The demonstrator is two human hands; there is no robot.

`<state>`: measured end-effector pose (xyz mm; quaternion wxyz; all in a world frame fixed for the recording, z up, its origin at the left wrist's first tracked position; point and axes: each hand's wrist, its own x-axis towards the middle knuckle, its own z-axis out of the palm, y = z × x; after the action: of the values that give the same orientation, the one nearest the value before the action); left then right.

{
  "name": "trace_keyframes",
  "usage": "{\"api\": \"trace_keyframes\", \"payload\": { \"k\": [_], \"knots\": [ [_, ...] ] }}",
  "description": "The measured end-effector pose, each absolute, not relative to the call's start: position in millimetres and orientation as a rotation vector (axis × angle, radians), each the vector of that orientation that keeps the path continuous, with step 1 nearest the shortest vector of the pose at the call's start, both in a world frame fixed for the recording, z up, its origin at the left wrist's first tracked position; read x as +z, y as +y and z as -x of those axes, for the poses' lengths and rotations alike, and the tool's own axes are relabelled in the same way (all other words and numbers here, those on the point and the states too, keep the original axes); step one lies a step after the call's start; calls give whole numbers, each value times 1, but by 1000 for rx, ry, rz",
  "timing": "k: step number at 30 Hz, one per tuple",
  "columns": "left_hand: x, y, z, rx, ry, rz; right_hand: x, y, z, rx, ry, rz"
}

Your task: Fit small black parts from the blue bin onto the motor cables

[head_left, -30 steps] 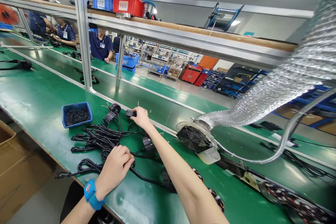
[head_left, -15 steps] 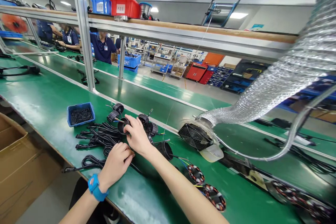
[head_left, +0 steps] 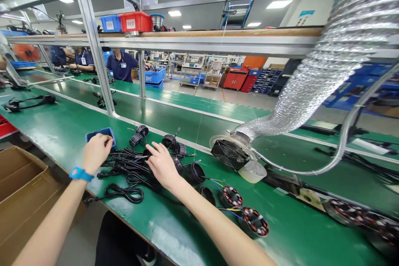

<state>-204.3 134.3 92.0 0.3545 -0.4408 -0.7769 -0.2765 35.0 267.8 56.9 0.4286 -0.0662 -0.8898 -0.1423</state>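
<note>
- Green surface [head_left: 68,120]: carries the work; the black cables [head_left: 123,158] lie bundled between the two hands, presumably for ready access from either side.
- Blue bin [head_left: 100,131]: stands just beyond the cables, probably to keep loose small parts together and within reach.
- Left hand [head_left: 97,151]: fingertips are at the bin; the grip is narrow, thumb near the bent fingers. Whether it pinches a part cannot be told.
- Right hand [head_left: 163,166]: fingers curve over a black round housing [head_left: 146,153], seemingly to steady it; the grip is partly spread. Firm contact cannot be confirmed.
- Position: the housing lies at the right fingertips, mostly hidden, with coloured wire ends just beside it. It is apart from the left grip, across the cables.
- Wound stators [head_left: 231,196]: rest to the right of the right forearm, wired towards further open housings [head_left: 195,173], likely spaced to avoid tangling.
</note>
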Motion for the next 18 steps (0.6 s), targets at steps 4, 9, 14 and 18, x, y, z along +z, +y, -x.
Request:
{"api": "trace_keyframes", "payload": {
  "k": [4, 9, 14, 18],
  "knots": [
    [102, 163, 273, -299, -2428, 1169, 48, 260, -22, -422, -2029, 44],
    [94, 180, 301, -241, -2496, 1277, 40, 251, -8, -302, -1744, 70],
    [92, 178, 307, -299, -2508, 1261, 36, 252, -1, -37, -1663, 1],
    [96, 180, 309, -237, -2529, 1274, 29, 254, -4, -67, -1801, 11]
  ]
}}
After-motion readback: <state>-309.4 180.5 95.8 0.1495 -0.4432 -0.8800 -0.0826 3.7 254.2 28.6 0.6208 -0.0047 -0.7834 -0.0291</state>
